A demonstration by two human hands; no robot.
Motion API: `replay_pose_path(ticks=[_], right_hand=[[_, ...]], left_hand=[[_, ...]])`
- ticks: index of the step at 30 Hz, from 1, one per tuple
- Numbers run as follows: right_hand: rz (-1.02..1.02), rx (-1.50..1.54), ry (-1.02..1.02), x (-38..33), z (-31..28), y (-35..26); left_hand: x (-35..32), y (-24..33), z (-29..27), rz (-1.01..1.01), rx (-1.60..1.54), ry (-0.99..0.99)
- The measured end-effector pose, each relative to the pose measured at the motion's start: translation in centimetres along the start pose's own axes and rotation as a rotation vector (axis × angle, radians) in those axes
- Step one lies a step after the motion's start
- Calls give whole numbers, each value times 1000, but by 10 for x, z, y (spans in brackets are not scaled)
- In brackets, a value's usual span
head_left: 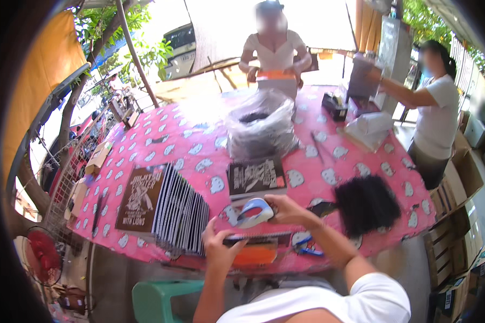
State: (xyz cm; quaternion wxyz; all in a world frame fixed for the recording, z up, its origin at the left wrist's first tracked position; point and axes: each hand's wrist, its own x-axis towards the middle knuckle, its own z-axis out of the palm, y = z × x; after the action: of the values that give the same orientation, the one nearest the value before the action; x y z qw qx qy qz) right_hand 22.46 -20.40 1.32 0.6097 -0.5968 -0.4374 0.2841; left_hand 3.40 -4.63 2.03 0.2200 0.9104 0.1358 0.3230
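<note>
My right hand [288,211] is closed around a rounded white and blue hand tool [255,211] with a dark reddish middle; its exact kind is unclear. It is held above the near edge of the table. Below it, a flat notebook-like item with an orange face [256,254] lies at that edge. My left hand [222,246] grips this item's left end, the thumb lying over it. Just left of my left hand stands a long row of spiral notebooks [180,210] with a brown front cover. Beyond the tool, more dark-covered spiral notebooks [257,176] lie stacked.
A pink patterned cloth covers the table [199,142]. Black mesh-like material [367,204] lies at right, blue-handled scissors [307,245] nearer me. A clear plastic bag [261,126] stands mid-table. Across, one person [275,51] holds an orange-topped item; another [439,97] handles a dark box. A green stool [161,301] stands below.
</note>
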Motion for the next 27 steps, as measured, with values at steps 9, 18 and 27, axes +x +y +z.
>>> replay_pose_path(ticks=[9,18,27], right_hand=[[-102,48,-215,24,15,7],[-15,-774,-80,47,33,24],[213,-1055,56,20,29,42]], left_hand=[[-12,-29,6,-498,-858,-22],[-39,-81,14,-641,-1165,34],[-30,-76,5,-675,-1210,47]])
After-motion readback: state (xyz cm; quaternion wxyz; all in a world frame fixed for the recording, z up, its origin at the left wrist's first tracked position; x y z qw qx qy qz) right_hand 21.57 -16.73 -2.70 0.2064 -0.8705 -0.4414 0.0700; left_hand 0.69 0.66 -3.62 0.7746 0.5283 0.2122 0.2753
